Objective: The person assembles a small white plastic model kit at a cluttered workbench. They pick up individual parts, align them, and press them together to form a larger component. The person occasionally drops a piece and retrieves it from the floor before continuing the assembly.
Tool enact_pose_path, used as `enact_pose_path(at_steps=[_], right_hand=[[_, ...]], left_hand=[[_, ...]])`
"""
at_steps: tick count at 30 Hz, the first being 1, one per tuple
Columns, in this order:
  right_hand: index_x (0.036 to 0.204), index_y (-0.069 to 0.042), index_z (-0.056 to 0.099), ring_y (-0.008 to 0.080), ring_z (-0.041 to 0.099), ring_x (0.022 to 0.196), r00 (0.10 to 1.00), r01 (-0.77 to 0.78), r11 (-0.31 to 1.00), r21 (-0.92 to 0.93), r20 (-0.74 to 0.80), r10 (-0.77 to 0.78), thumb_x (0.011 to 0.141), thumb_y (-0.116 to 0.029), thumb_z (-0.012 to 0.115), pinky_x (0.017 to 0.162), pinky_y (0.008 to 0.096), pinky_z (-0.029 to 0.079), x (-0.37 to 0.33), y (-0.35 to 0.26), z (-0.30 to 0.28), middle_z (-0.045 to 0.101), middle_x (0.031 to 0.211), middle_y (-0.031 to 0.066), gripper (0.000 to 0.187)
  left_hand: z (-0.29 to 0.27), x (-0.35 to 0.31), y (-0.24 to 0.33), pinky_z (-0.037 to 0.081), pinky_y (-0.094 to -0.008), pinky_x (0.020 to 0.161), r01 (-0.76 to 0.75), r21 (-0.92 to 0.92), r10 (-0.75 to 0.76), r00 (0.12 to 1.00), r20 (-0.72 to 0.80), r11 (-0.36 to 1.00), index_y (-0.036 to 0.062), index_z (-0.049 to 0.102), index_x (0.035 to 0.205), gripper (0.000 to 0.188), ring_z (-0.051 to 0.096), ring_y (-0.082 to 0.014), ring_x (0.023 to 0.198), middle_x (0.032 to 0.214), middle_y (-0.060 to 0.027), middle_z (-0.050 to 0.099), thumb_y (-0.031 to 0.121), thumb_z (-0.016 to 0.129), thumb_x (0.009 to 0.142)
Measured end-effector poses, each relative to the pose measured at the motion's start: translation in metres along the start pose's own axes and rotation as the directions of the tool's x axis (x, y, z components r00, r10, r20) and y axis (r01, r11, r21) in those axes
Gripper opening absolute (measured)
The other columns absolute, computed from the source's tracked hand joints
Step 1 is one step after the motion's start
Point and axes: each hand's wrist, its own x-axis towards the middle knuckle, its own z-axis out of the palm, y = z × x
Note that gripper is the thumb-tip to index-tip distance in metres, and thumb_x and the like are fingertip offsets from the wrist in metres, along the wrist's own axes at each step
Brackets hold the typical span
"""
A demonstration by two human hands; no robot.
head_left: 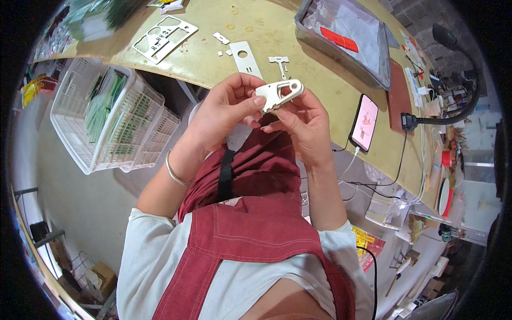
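Above the near table edge, both of my hands hold a flat white cut-out piece [271,95] with a rounded end, a small hole and a larger opening. My left hand [226,109] pinches its left side between thumb and fingers. At the rounded end, my right hand [308,120] grips with the fingers behind and the thumb below. Just beyond lie a white strip [247,65] with a round hole and a T-shaped white piece [278,60]. Farther left is a white sheet [176,42] with cut-outs and dark slots. A small notched piece [221,38] and tiny scraps lie between them.
A grey plastic bin [341,66] holding a red packet [339,39] stands at the back right. A lit phone [365,122] with a cable lies on the yellowish table [213,69]. White baskets [101,149] with green-edged packets stand at left. Black cables hang at right.
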Motion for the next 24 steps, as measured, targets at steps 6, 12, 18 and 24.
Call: enact_pose_path(at_steps=[6,12,18,24], right_hand=[[0.14,-0.002,0.058,0.02,0.074,0.105,1.0,-0.003,0.999,0.046,-0.02,0.004,0.099,-0.002,0.075,0.079,0.0353,0.069,-0.001,0.001,0.006,0.072,0.125,0.0095,0.045],[0.137,-0.001,0.059,0.0143,0.071,0.099,0.997,0.011,0.994,-0.104,-0.073,-0.019,0.099,-0.006,0.078,0.073,0.0302,0.066,0.003,0.007,0.001,0.071,0.119,0.0063,0.043],[0.135,-0.001,0.059,0.0136,0.07,0.099,0.998,0.029,0.991,-0.129,-0.049,-0.036,0.099,-0.007,0.078,0.073,0.0285,0.064,0.004,0.01,0.003,0.071,0.116,0.0057,0.041],[0.139,0.0,0.055,0.0142,0.069,0.103,0.993,0.095,0.989,-0.11,-0.06,-0.102,0.1,-0.004,0.076,0.08,0.0283,0.063,0.002,0.024,0.006,0.068,0.12,0.0077,0.045]], left_hand=[[-0.003,0.005,-0.008,0.061,-0.0255,0.071,0.089,-0.056,-0.09,0.996,-0.008,0.994,0.0005,0.061,0.132,0.038,0.066,-0.0101,0.084,0.106,-0.0039,0.068,0.017,0.076,0.101],[-0.003,0.006,-0.017,0.062,-0.0267,0.068,0.21,-0.207,-0.213,0.977,0.007,0.956,0.0049,0.062,0.135,0.038,0.066,-0.0099,0.081,0.103,-0.0015,0.068,0.02,0.075,0.102],[-0.004,0.004,-0.02,0.059,-0.0262,0.065,0.234,-0.281,-0.235,0.972,0.033,0.931,0.0068,0.063,0.136,0.037,0.064,-0.009,0.078,0.099,0.0003,0.067,0.021,0.074,0.103],[-0.004,0.001,-0.027,0.059,-0.0274,0.066,0.206,-0.34,-0.2,0.978,0.053,0.918,0.0028,0.061,0.135,0.039,0.064,-0.0095,0.082,0.1,-0.0016,0.067,0.021,0.074,0.104]])
